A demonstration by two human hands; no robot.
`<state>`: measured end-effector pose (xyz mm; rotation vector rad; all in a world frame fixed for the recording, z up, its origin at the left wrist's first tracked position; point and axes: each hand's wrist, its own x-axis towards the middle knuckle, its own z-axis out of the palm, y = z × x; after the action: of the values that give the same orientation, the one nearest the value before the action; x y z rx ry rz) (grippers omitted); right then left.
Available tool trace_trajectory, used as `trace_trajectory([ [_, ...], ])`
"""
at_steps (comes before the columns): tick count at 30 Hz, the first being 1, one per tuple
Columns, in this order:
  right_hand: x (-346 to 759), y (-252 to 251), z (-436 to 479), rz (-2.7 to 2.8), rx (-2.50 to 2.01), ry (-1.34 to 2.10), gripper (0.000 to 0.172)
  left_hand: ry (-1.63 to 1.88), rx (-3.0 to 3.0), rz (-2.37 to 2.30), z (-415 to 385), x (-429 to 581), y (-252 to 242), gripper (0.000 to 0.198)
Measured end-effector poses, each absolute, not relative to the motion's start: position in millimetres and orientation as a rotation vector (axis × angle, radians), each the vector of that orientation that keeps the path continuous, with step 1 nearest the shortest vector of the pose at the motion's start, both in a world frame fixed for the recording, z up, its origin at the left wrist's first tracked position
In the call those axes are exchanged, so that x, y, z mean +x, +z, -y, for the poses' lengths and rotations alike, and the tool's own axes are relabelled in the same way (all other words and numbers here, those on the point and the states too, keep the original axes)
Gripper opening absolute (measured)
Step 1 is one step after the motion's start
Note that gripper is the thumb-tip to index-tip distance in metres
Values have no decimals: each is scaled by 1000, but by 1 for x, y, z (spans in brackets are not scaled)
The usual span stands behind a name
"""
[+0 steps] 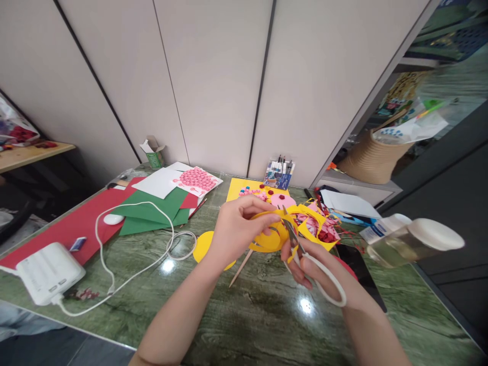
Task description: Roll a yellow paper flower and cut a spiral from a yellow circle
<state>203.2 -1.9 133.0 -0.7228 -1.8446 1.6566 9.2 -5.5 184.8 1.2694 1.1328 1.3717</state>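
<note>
My left hand [244, 221] pinches a curling strip of yellow paper [269, 241] above the middle of the table. In my right hand [305, 264] is a pair of scissors [330, 284] with white handles, its blades parted around the paper's edge near my left fingertips. A yellow paper disc [204, 246] lies on the table left of my left wrist. Beneath the strip, a thin wooden stick [241, 268] rests on the tabletop. Yellow offcuts [318, 223] and red and pink scraps [328, 234] are heaped just beyond my right hand.
Green sheets [152, 208], red paper [49, 229] and a white power bank [51, 274] with a looped cable occupy the left. A pen pack [279, 173] leans at the back. On the right are a dark phone [360, 274] and a lidded clear jar [412, 244].
</note>
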Motion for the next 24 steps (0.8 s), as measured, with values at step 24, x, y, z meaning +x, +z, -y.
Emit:
trace_trajectory([
  [24, 204, 144, 5, 1886, -752, 1706, 41, 1306, 1345, -1102, 5, -3, 188, 9],
])
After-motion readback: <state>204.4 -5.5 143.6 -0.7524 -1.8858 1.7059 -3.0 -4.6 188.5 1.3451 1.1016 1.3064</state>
